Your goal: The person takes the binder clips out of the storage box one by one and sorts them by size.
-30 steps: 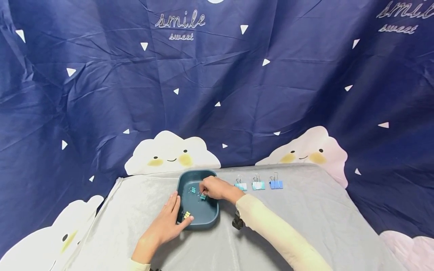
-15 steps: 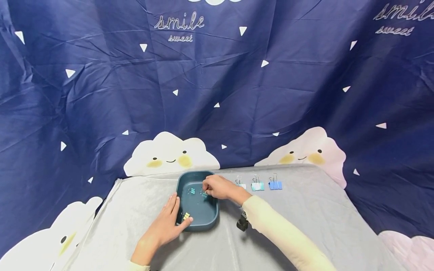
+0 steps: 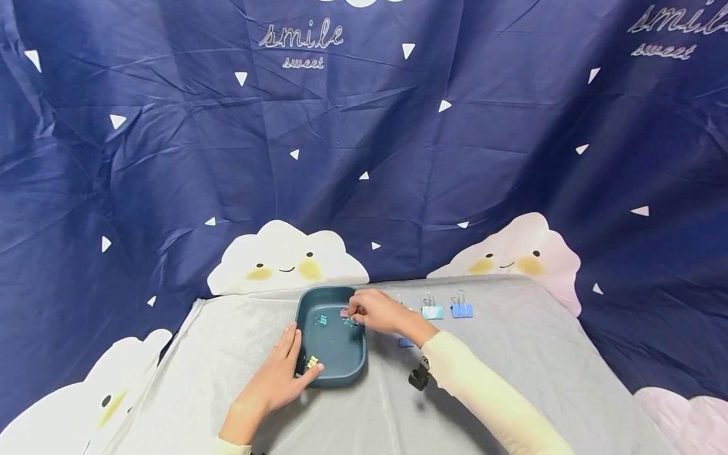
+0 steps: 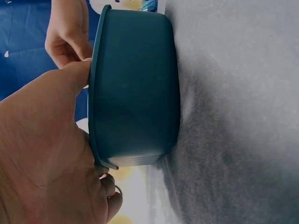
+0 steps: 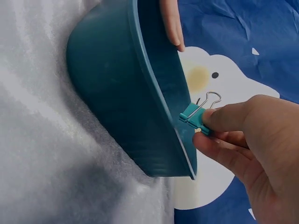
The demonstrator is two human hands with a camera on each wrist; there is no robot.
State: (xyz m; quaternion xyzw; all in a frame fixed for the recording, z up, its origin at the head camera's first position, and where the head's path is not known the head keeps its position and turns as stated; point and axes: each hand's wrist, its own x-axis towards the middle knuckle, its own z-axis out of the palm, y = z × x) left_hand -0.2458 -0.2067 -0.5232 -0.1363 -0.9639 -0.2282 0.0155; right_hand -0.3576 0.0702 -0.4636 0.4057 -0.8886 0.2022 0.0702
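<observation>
Over the right rim of the teal tray [image 3: 332, 376] we pinch a small teal binder clip [image 5: 195, 118] between thumb and forefinger of our right hand [image 3: 376, 312], its wire loops standing free above our fingertips and its body just above the tray's edge. Our left hand [image 3: 277, 378] rests against the tray's near left corner, fingers straight along the wall and the thumb laid over the rim, steadying it on the grey cloth [image 3: 512, 354]. Inside the tray lie another teal clip [image 3: 321, 320], a yellow clip [image 3: 312, 361] by our left thumb and a pink one [image 3: 344, 313] near our right fingertips. Beyond our right hand, a pale teal clip [image 3: 432, 311] and a blue clip [image 3: 461, 309] stand in a row on the cloth, and a darker blue clip [image 3: 406, 342] lies beside our right wrist.
</observation>
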